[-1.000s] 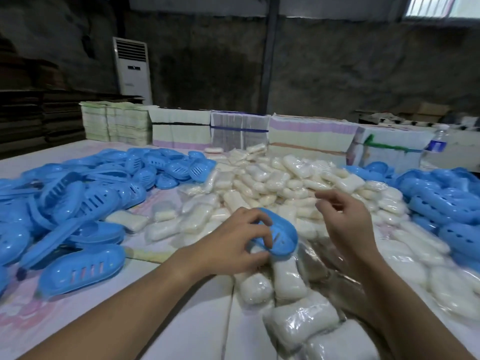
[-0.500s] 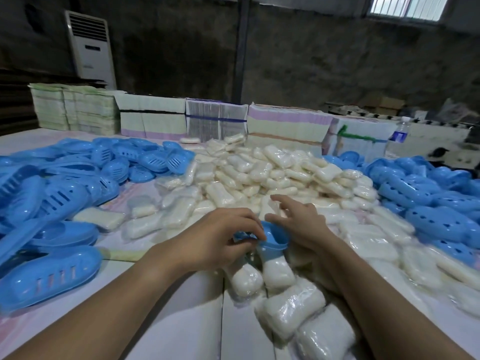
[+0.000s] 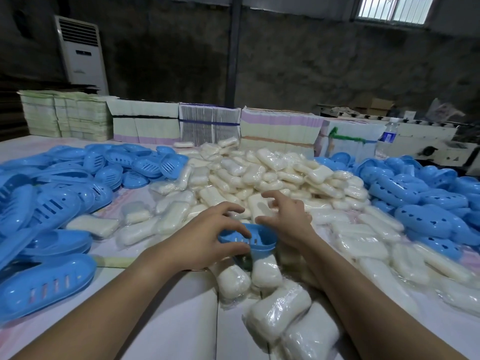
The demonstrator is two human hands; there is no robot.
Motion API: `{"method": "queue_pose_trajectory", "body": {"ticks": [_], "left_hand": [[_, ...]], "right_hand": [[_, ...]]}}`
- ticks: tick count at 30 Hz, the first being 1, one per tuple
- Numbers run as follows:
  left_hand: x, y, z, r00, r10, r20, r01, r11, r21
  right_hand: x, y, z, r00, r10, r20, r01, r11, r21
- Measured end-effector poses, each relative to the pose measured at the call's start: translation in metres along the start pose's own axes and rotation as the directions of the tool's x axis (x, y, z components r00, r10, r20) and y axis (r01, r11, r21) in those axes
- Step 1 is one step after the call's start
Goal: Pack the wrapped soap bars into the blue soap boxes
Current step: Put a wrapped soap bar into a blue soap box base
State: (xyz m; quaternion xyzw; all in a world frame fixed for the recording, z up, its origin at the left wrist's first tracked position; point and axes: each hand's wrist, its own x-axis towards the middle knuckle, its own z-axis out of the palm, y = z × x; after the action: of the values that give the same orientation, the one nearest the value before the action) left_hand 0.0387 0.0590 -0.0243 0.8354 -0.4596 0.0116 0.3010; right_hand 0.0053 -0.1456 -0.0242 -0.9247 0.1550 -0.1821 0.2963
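Soap mountain in the middle, blue shells piled both sides

The heap of wrapped soap bars (image 3: 259, 172) fills the table (image 3: 161, 320) centre; they look solid but slick in film, so I'd pinch one across its short sides. The blue soap box half (image 3: 250, 241) looks light, stiff plastic, gripped at the rim by the left hand (image 3: 207, 242). The right hand (image 3: 285, 216) hovers spread and empty over a bar.

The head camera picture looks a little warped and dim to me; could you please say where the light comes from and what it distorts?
In the head view, daylight enters through the barred window at top right; the dark concrete back wall stays dim; glare glints on the clear-wrapped white soap bars; wide-angle distortion stretches the blue plastic soap boxes at the left edge.
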Motion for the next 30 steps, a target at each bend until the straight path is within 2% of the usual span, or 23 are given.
{"method": "queue_pose_trajectory", "body": {"ticks": [3, 8, 11, 16, 19, 21, 24, 25, 28, 30], "left_hand": [[0.002, 0.0, 0.002, 0.999, -0.013, -0.03, 0.014, 1.0, 0.024], [0.005, -0.002, 0.007, 0.99, -0.085, -0.114, 0.075, 0.994, -0.084], [0.006, -0.003, 0.009, 0.983, -0.13, -0.129, 0.105, 0.977, -0.187], [0.005, -0.007, 0.008, 0.985, -0.154, -0.083, 0.118, 0.935, -0.334], [0.007, -0.009, 0.009, 0.982, -0.165, -0.093, 0.126, 0.934, -0.334], [0.007, -0.009, 0.012, 0.975, -0.185, -0.12, 0.138, 0.938, -0.319], [0.008, -0.007, 0.015, 0.962, -0.214, -0.172, 0.154, 0.939, -0.307], [0.008, -0.006, 0.016, 0.955, -0.228, -0.189, 0.165, 0.939, -0.303], [0.009, -0.006, 0.019, 0.944, -0.247, -0.217, 0.182, 0.942, -0.281], [0.008, -0.007, 0.021, 0.945, -0.244, -0.219, 0.187, 0.949, -0.254]], "right_hand": [[-0.001, -0.003, 0.0, 0.995, -0.054, -0.08, 0.063, 0.991, 0.121], [0.002, 0.001, 0.0, 0.999, 0.029, 0.019, -0.029, 0.999, 0.023], [0.002, 0.001, 0.002, 0.999, 0.001, -0.047, 0.001, 0.999, 0.044], [-0.003, 0.003, -0.002, 0.976, -0.14, -0.169, 0.147, 0.988, 0.034], [-0.009, 0.004, -0.017, 0.935, -0.236, -0.266, 0.272, 0.956, 0.108], [-0.017, 0.003, -0.03, 0.899, -0.338, -0.278, 0.378, 0.92, 0.104], [-0.028, 0.006, -0.041, 0.767, -0.599, -0.229, 0.62, 0.785, 0.023], [-0.031, 0.006, -0.04, 0.744, -0.642, -0.186, 0.658, 0.753, 0.03], [-0.037, 0.003, -0.031, 0.802, -0.596, 0.028, 0.584, 0.793, 0.172], [-0.038, 0.005, -0.031, 0.812, -0.572, 0.119, 0.522, 0.802, 0.289]]}}
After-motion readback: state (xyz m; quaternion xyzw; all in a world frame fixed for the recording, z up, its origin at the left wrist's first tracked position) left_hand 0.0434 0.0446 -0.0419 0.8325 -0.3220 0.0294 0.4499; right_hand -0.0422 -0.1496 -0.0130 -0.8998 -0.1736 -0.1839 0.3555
